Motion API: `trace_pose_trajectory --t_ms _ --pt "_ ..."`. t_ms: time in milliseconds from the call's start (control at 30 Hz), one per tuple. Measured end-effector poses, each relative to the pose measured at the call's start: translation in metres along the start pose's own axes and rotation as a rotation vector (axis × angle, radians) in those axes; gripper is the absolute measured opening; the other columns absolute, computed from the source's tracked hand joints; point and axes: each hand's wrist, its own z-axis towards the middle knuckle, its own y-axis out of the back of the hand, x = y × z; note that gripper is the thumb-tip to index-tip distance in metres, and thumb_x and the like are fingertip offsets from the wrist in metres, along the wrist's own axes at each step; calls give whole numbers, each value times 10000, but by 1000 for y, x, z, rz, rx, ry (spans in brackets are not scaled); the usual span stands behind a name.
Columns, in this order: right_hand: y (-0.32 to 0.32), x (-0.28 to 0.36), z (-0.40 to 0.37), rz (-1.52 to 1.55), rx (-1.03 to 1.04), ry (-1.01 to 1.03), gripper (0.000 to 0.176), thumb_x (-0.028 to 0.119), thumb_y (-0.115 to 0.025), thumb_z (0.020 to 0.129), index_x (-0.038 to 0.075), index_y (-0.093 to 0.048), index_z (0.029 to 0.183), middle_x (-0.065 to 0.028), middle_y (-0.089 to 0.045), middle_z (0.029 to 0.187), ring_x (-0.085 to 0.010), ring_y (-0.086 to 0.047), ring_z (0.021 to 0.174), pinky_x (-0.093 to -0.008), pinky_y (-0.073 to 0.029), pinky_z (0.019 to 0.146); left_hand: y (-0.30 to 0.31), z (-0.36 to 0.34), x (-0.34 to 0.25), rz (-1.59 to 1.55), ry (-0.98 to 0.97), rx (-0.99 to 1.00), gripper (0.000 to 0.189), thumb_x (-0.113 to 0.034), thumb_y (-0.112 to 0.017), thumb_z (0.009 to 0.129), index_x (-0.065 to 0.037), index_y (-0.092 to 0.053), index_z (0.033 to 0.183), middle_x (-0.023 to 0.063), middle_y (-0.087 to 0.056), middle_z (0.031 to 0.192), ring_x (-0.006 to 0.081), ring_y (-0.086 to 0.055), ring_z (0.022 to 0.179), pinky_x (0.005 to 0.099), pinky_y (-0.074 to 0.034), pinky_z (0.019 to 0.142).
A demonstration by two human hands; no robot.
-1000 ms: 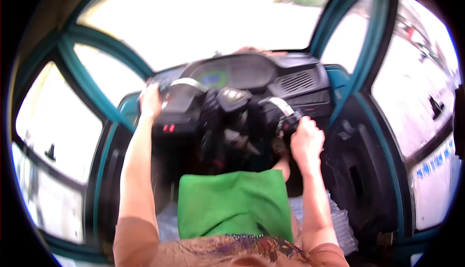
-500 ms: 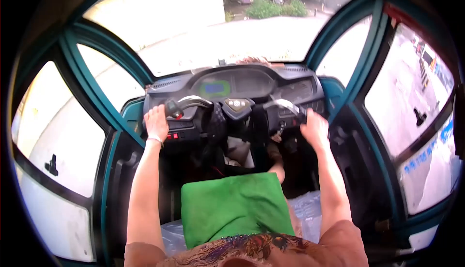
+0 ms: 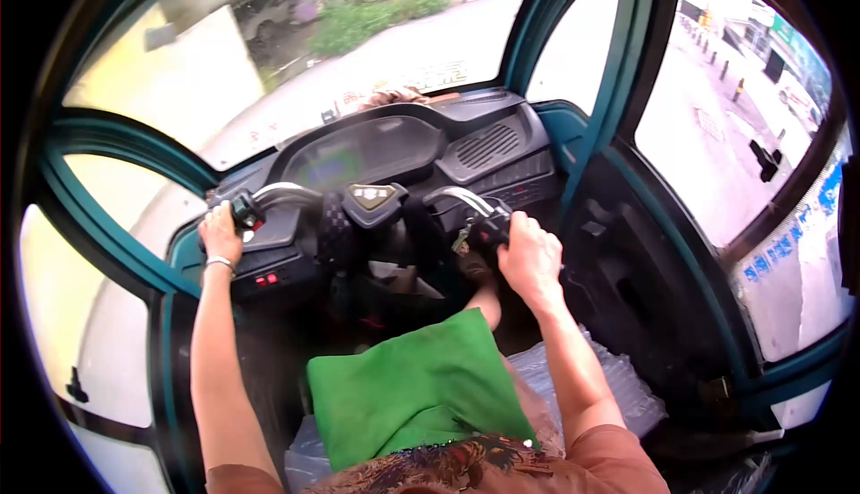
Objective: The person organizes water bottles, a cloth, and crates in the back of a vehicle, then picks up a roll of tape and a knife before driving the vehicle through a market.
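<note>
My left hand (image 3: 221, 234) is closed around the left grip of the handlebar (image 3: 288, 189), beside a black switch housing (image 3: 246, 211) with a red button. Around the right grip, my right hand (image 3: 530, 257) is wrapped, next to another switch housing (image 3: 489, 229). The bar's centre cover (image 3: 374, 201) carries a light triangular panel. A bunch of keys (image 3: 461, 241) hangs just left of the right grip. Over my lap lies a green cloth (image 3: 417, 386). My palms hide most of both grips.
Behind the bar is a dashboard with a display (image 3: 358, 152). Teal frame posts (image 3: 618, 73) and side windows enclose the cabin. Through the windscreen are a pale wall (image 3: 193, 77), green bushes (image 3: 376, 19) and pavement. Bollards (image 3: 738, 91) stand outside on the right.
The dashboard and cabin now appear tilted and shifted left, and the outside scene has moved left. Relative to the dashboard, the handlebar's right end is closer to me. Both hands still grip it.
</note>
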Motion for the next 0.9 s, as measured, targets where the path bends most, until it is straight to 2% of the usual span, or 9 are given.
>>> trace_pose_trajectory --t_ms 100,233,300,333,433,533,767,800,900 --pt "1 -5 1 -17 -1 37 269 143 -699 725 49 -524 907 -143 -622 826 -322 -647 768 -424 -486 719 1 -13 -4 -28 -44 -101 535 -38 -689 696 -67 -485 1190 127 -556 1038 327 -529 1019 442 -389 880" --pt "-4 2 -4 -15 -24 4 308 160 -718 702 48 -518 908 -145 -616 820 -336 -646 758 -442 -490 694 -1 3 -2 -51 -1 -36 582 -18 -682 680 -76 -477 1221 129 -554 1045 326 -522 1032 431 -382 893" --pt "-2 7 -3 -26 -33 -24 302 161 -719 696 53 -516 891 -138 -611 804 -329 -647 744 -433 -486 682 -9 0 6 -30 -61 -155 594 -24 -698 674 -75 -478 1223 125 -555 1056 325 -523 1036 432 -381 902" --pt "-5 6 -3 -47 -29 -9 276 163 -721 713 70 -520 877 -116 -612 797 -288 -650 729 -393 -480 685 -8 -2 10 -28 -65 -144 608 -35 -707 669 -69 -478 1231 126 -556 1071 322 -523 1043 432 -379 910" --pt "-2 4 -1 -83 -26 -6 263 166 -717 715 71 -525 866 -112 -614 793 -284 -653 722 -385 -479 684 -6 1 5 -49 -41 -64 630 -56 -721 664 -61 -477 1244 126 -557 1088 321 -524 1048 431 -378 916" --pt "-6 1 3 -32 -60 -6 281 168 -719 704 50 -519 863 -137 -613 800 -337 -641 739 -426 -477 671 -3 -6 1 -24 -38 -107 580 -35 -696 679 -65 -490 1220 118 -561 1063 320 -531 1019 429 -386 894" --pt "-5 3 7 -49 -45 5 314 192 -741 707 51 -522 882 -135 -620 821 -336 -643 742 -423 -477 683 2 -10 -4 -50 -43 -154 491 -5 -650 689 -78 -510 1153 110 -558 985 319 -535 970 428 -392 862" --pt "-5 4 7 -91 -44 11 295 196 -740 712 69 -530 876 -112 -616 815 -292 -649 747 -389 -471 698 2 -10 -4 -54 -34 -148 487 -2 -646 687 -80 -510 1148 109 -558 982 317 -535 968 427 -392 862" --pt "-5 3 6 -101 -86 24 297 196 -741 712 68 -533 882 -112 -616 817 -291 -647 757 -394 -470 707 1 -10 -7 -53 -18 -154 479 5 -637 684 -83 -511 1138 107 -557 977 314 -537 963 425 -391 863"
